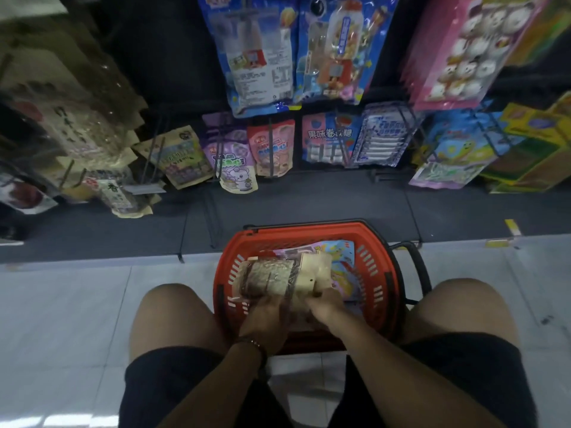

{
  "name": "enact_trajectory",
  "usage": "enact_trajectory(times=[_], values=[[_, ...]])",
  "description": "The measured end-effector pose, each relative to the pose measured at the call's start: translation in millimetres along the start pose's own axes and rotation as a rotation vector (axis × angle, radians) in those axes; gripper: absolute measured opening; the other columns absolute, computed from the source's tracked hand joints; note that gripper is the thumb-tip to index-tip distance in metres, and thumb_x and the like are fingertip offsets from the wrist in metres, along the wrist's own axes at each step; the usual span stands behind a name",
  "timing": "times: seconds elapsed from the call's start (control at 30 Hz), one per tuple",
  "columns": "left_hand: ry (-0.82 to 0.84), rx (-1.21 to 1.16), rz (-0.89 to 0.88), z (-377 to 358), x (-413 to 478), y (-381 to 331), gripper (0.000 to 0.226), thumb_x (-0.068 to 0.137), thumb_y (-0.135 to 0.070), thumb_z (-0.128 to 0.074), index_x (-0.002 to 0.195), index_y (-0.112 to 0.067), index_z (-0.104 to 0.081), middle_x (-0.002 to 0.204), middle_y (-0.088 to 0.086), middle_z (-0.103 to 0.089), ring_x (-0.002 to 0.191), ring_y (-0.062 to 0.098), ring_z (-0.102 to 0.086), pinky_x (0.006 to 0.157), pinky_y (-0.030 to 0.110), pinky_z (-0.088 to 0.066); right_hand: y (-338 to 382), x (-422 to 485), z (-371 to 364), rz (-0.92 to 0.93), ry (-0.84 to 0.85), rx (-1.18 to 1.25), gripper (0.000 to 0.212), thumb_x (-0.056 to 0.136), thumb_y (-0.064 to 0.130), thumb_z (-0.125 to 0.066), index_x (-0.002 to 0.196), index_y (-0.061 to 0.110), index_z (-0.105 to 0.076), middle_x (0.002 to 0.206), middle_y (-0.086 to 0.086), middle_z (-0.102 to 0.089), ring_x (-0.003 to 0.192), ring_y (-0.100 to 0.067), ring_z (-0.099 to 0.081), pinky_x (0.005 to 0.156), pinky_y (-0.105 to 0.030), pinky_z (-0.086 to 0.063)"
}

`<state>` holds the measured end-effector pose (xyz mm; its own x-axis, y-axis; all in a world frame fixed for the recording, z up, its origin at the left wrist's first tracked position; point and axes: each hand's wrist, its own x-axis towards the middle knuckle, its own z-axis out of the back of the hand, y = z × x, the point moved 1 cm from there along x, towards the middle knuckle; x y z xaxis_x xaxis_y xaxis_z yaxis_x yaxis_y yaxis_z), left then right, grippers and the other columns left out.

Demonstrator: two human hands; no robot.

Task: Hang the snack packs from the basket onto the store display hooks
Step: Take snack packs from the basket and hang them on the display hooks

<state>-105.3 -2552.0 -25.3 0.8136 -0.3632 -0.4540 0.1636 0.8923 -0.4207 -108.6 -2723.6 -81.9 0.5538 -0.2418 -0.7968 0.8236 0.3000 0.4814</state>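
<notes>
Risk: hooks on the rack are crowded and well apart from the basket, so the pack could slip on the lift or its hole could miss a hook. Red basket, on the floor between the knees, holds a tan pack lying on colourful packs. Left hand and right hand both have fingers curled on the tan pack, gripping it.

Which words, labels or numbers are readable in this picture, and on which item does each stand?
"果味卷…糖": pink and blue pack in the lower row; a hook hides one character.
"香": it seems, on the pale pack at lower left.
All other print, on the hanging packs and in the red basket, is too blurred or small to read.
</notes>
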Motion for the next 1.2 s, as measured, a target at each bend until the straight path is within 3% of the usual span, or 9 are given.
enact_trajectory(times=[0.1, 0.2, 0.4, 0.53, 0.73, 0.9, 1.03, 1.13, 1.2], values=[[-0.017, -0.024, 0.011, -11, 3, 7, 0.049, 0.103, -0.04, -0.031, 0.125, -0.014, -0.067, 0.121, 0.016, -0.07, 0.115, 0.036, -0.064, 0.099, 0.046, -0.051, -25, 51, -33, -0.132, -0.04, 0.245, 0.073, 0.051, 0.067, -0.082, 0.102, 0.014, -0.078, 0.089, -0.003, -0.078, 0.085, -0.033, -0.074, 0.08, -0.049, -0.067], [-0.04, -0.13, 0.071, -29, 8, 22, 0.043, 0.099, -0.036, -0.039, 0.129, -0.019, -0.065, 0.127, 0.01, -0.07, 0.119, 0.032, -0.065, 0.102, 0.042, -0.053, 12, 15, -34, -0.211, -0.064, 0.357, 0.037, 0.078, 0.04, -0.086, 0.1, 0.012, -0.076, 0.095, -0.009, -0.076, 0.088, -0.034, -0.071, 0.084, -0.045, -0.065], [-0.242, -0.336, 0.103, -5, 6, 27, 0.025, 0.104, -0.024, -0.059, 0.126, -0.022, -0.07, 0.145, 0.006, -0.063, 0.134, 0.022, -0.054, 0.113, 0.026, -0.04, 54, -17, -16, -0.002, -0.071, 0.442, 0.033, 0.103, 0.025, -0.069, 0.133, 0.011, -0.07, 0.124, 0.0, -0.071, 0.114, -0.03, -0.068, 0.082, -0.029, -0.049], [-0.302, -0.541, 0.258, 5, 4, 32, 0.036, 0.111, -0.037, -0.051, 0.137, -0.019, -0.067, 0.142, 0.01, -0.068, 0.127, 0.031, -0.063, 0.115, 0.041, -0.047, 62, -30, 21, 0.088, 0.067, 0.716, 0.023, 0.11, 0.017, -0.057, 0.131, 0.018, -0.067, 0.122, -0.012, -0.076, 0.1, -0.032, -0.075, 0.07, -0.042, -0.064], [-0.369, -0.729, 0.227, 45, -5, 9, 0.032, 0.098, -0.05, -0.069, 0.117, -0.025, -0.07, 0.119, 0.0, -0.072, 0.113, 0.025, -0.069, 0.099, 0.039, -0.053, 100, -86, 110, 0.362, 0.179, 0.479, 0.017, 0.11, 0.014, -0.057, 0.122, 0.018, -0.068, 0.103, -0.006, -0.076, 0.07, -0.018, -0.073, 0.07, -0.039, -0.063], [-0.397, -0.879, 0.027, 120, 8, -6, 0.05, 0.084, -0.078, -0.067, 0.127, -0.054, -0.061, 0.144, -0.007, -0.061, 0.129, 0.013, -0.063, 0.112, 0.046, -0.053, 155, -154, 176, 0.646, 0.315, 0.224, 0.022, 0.109, 0.01, -0.057, 0.126, 0.007, -0.069, 0.106, -0.013, -0.075, 0.093, -0.021, -0.071, 0.082, -0.036, -0.06], [-0.308, -1.08, -0.179, 210, -26, -59, 0.042, 0.098, -0.041, -0.074, 0.139, -0.038, -0.064, 0.147, -0.011, -0.065, 0.142, 0.017, -0.057, 0.119, 0.045, -0.047, 201, -218, 210, 0.814, 0.387, 0.08, 0.022, 0.109, 0.005, -0.052, 0.125, 0.0, -0.067, 0.102, 0.001, -0.075, 0.089, -0.008, -0.07, 0.081, -0.018, -0.056], [-0.179, -1.265, -0.241, 246, -40, -86, 0.042, 0.104, -0.032, -0.066, 0.141, -0.013, -0.063, 0.141, 0.016, -0.07, 0.135, 0.037, -0.064, 0.117, 0.058, -0.048, 229, -250, 235, 0.915, 0.387, 0.061, 0.02, 0.108, 0.006, -0.056, 0.122, 0.002, -0.069, 0.104, -0.003, -0.074, 0.09, -0.01, -0.069, 0.082, -0.021, -0.055], [-0.189, -1.333, -0.274, 266, -50, -102, 0.039, 0.11, -0.027, -0.053, 0.141, -0.004, -0.059, 0.138, 0.022, -0.07, 0.129, 0.037, -0.068, 0.106, 0.052, -0.058, 246, -262, 249, 0.966, 0.336, 0.108, 0.016, 0.105, 0.012, -0.064, 0.117, 0.008, -0.074, 0.105, -0.008, -0.072, 0.091, -0.015, -0.068, 0.08, -0.026, -0.057]])
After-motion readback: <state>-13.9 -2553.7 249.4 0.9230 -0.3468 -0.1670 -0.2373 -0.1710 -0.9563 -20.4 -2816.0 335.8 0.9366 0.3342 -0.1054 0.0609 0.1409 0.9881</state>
